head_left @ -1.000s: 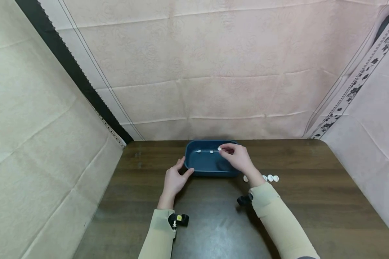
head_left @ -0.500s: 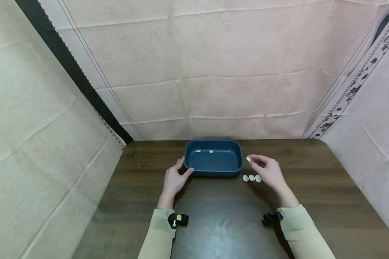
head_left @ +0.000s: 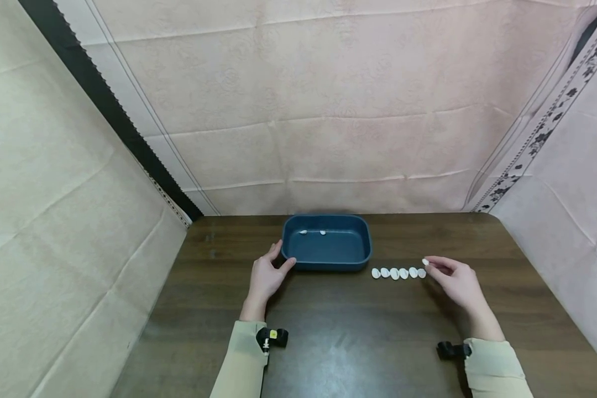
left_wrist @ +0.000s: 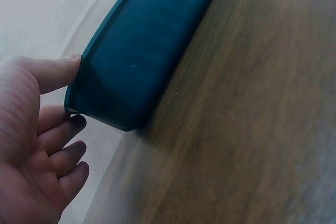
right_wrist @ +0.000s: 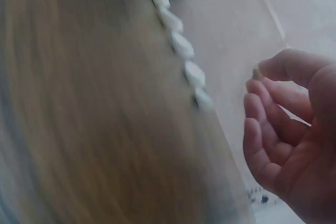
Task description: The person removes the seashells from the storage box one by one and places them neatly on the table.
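Observation:
A rectangular dark blue tray (head_left: 326, 267) stands near the table's far edge, with two small white shells inside against its back. My left hand (head_left: 268, 276) holds its near left corner; in the left wrist view, the thumb lies at the rim and a finger reaches behind the corner. Several whitish shells (head_left: 394, 273) lie in a straight row right of the tray. Beyond the row's right end, my right hand (head_left: 455, 281) pinches one small white shell (head_left: 425, 261) between thumb and forefinger, a little above the table. In the right wrist view this shell is mostly hidden by the fingertips.
A brown wooden table (head_left: 348, 331) carries everything. Pale cloth (head_left: 328, 110) hangs behind it and along both sides. A black wrist camera (head_left: 273, 337) sits on the left cuff, another (head_left: 453, 350) on the right.
From above the tray, my right hand has swung right and nearer, past the row, still pinching a white shell; more of the row now shows. My left hand stays at the tray's corner.

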`<action>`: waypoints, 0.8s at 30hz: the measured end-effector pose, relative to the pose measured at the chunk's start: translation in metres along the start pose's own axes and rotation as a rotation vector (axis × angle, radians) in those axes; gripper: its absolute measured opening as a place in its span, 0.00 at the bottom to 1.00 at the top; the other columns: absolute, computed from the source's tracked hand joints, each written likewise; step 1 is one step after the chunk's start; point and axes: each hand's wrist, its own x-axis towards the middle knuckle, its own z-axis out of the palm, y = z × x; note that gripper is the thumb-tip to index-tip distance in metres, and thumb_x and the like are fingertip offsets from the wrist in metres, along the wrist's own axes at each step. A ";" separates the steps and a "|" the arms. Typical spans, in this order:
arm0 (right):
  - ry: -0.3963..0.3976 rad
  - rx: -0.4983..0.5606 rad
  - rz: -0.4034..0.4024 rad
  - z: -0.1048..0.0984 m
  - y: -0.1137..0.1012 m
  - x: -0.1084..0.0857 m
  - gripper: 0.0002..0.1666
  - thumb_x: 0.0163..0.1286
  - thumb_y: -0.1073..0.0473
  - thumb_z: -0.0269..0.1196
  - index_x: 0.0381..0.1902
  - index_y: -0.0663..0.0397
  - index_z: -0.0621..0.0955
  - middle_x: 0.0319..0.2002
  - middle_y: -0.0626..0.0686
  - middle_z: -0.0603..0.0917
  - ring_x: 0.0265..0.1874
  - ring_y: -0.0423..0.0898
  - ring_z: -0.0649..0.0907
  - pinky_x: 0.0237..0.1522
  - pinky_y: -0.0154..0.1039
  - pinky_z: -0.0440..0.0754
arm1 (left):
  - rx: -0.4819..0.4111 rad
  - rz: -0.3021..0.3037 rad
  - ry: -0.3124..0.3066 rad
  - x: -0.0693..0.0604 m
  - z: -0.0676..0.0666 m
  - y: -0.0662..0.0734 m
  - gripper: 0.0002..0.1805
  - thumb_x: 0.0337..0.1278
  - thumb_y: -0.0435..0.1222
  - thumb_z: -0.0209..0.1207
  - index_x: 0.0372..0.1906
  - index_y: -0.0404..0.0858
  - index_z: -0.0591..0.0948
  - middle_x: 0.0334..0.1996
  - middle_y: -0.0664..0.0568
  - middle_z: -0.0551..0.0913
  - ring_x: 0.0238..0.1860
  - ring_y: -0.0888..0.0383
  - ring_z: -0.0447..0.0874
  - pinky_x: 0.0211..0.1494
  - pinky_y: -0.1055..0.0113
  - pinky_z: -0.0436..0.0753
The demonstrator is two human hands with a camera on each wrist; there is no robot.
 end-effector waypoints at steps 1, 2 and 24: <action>-0.004 -0.014 0.011 -0.002 0.004 -0.001 0.21 0.79 0.50 0.68 0.59 0.58 0.88 0.50 0.59 0.91 0.40 0.25 0.82 0.37 0.26 0.79 | 0.001 0.003 0.000 0.000 0.000 0.000 0.37 0.71 0.46 0.70 0.79 0.39 0.73 0.77 0.43 0.72 0.80 0.47 0.66 0.80 0.45 0.65; -0.010 -0.022 0.027 -0.003 0.008 -0.002 0.21 0.78 0.49 0.68 0.59 0.58 0.88 0.50 0.59 0.91 0.40 0.24 0.82 0.38 0.25 0.79 | 0.001 0.004 0.001 0.000 0.000 0.000 0.37 0.71 0.46 0.70 0.79 0.39 0.73 0.77 0.42 0.72 0.80 0.47 0.66 0.80 0.45 0.66; -0.165 -0.123 0.087 -0.009 0.017 -0.002 0.22 0.80 0.51 0.66 0.58 0.64 0.87 0.54 0.67 0.88 0.53 0.65 0.86 0.54 0.66 0.82 | 0.006 0.019 -0.002 -0.002 -0.002 0.001 0.38 0.70 0.46 0.70 0.79 0.39 0.72 0.77 0.39 0.71 0.79 0.44 0.66 0.78 0.42 0.67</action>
